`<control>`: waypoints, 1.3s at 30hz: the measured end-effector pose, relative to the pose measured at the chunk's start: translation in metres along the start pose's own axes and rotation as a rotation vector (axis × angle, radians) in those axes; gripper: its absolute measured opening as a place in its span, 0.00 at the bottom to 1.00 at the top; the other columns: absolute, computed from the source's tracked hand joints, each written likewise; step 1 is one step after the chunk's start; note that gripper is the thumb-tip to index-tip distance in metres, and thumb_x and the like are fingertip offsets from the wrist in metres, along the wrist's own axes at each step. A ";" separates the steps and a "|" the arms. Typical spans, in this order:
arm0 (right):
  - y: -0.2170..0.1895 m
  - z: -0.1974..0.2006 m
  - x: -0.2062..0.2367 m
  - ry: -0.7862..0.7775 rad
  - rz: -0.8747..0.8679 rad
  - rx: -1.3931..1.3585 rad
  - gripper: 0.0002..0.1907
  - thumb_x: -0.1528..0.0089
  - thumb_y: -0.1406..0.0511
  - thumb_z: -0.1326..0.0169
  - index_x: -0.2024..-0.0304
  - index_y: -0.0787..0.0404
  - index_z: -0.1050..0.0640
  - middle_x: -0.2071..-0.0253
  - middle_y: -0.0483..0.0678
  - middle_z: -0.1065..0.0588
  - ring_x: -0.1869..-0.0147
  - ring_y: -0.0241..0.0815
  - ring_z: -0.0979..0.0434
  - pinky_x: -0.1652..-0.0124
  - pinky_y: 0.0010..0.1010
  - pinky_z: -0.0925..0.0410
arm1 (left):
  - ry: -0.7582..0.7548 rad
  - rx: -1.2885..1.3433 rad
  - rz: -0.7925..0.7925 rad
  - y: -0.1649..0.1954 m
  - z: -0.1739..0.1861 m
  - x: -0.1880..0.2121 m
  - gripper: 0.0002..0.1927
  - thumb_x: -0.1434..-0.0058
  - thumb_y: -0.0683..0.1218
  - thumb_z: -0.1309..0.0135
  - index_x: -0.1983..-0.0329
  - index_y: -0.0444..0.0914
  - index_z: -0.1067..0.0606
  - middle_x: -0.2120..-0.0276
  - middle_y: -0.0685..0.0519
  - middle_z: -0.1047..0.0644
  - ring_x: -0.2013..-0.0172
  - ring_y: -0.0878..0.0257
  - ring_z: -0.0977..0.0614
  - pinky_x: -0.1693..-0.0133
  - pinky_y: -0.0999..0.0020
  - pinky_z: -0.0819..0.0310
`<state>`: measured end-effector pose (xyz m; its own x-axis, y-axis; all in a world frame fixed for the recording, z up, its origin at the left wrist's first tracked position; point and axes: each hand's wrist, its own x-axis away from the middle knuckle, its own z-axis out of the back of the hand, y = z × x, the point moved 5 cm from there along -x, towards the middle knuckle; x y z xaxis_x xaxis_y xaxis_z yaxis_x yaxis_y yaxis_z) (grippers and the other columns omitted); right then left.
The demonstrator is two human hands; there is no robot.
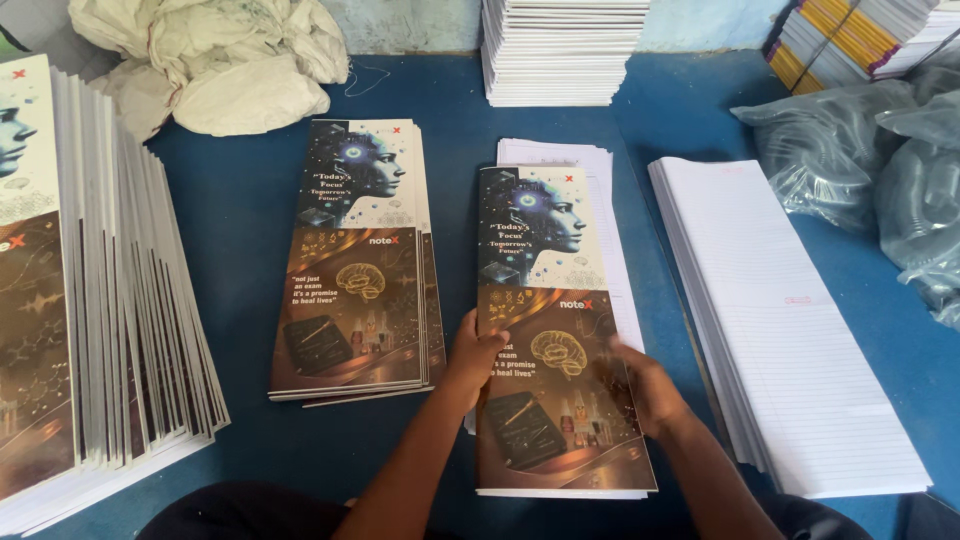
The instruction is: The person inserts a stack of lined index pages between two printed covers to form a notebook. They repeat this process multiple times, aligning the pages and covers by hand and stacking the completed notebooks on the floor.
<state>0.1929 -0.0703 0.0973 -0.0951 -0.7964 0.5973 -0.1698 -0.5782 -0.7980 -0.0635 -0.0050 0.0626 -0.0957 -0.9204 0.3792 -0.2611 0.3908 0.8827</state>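
The printed cover [545,300] lies on a paper stack [600,190], left hand [478,352] gripping its left edge, right hand [640,385] flat, open on it, on the blue bench [240,200].

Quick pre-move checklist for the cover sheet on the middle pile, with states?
1. Left hand on the cover sheet: ok, fingers on its left edge.
2. Right hand on the cover sheet: ok, flat on its lower right part.
3. Cover squared to the white paper pile beneath: not ok, white pages show past its top and right.
4. Neighbouring cover stack apart from it: ok, blue table shows between.
5. Lined paper stack apart on the right: ok.
6. Grip firmness: cannot tell.
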 end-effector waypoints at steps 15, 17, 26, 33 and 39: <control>-0.011 -0.009 0.007 0.062 0.238 0.185 0.20 0.42 0.69 0.39 0.48 0.69 0.26 0.62 0.57 0.21 0.64 0.45 0.18 0.65 0.36 0.23 | -0.113 -0.163 -0.239 0.016 -0.014 0.017 0.30 0.45 0.34 0.49 0.37 0.35 0.35 0.49 0.45 0.22 0.54 0.59 0.18 0.52 0.64 0.23; -0.013 -0.013 0.010 0.092 0.281 0.275 0.20 0.42 0.68 0.40 0.48 0.69 0.26 0.61 0.58 0.20 0.64 0.45 0.18 0.64 0.36 0.23 | -0.027 -0.331 -0.233 0.018 -0.014 0.019 0.34 0.45 0.35 0.49 0.32 0.35 0.40 0.46 0.43 0.23 0.52 0.56 0.18 0.51 0.62 0.23; -0.050 -0.041 0.050 0.148 0.513 0.600 0.21 0.40 0.64 0.40 0.47 0.67 0.26 0.58 0.56 0.18 0.59 0.45 0.16 0.57 0.36 0.25 | 0.137 -0.616 -0.241 0.064 -0.009 0.043 0.41 0.43 0.40 0.50 0.25 0.38 0.48 0.50 0.38 0.21 0.52 0.47 0.16 0.54 0.58 0.23; -0.102 -0.090 0.072 0.105 0.670 0.637 0.23 0.41 0.63 0.41 0.46 0.67 0.26 0.56 0.56 0.19 0.55 0.45 0.17 0.54 0.36 0.26 | 0.207 -0.607 -0.486 0.142 0.023 0.056 0.37 0.45 0.40 0.47 0.30 0.34 0.40 0.57 0.39 0.19 0.57 0.48 0.16 0.56 0.57 0.23; -0.130 -0.162 0.085 -0.033 0.592 0.589 0.26 0.39 0.62 0.42 0.40 0.65 0.30 0.53 0.56 0.19 0.53 0.45 0.16 0.50 0.37 0.26 | 0.283 -0.631 -0.505 0.199 0.082 0.073 0.34 0.47 0.40 0.45 0.34 0.41 0.34 0.60 0.43 0.17 0.61 0.51 0.14 0.59 0.59 0.22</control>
<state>0.0484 -0.0342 0.2650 0.0234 -0.9972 0.0704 0.4408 -0.0529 -0.8960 -0.2012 0.0050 0.2434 0.1540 -0.9808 -0.1201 0.3834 -0.0527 0.9221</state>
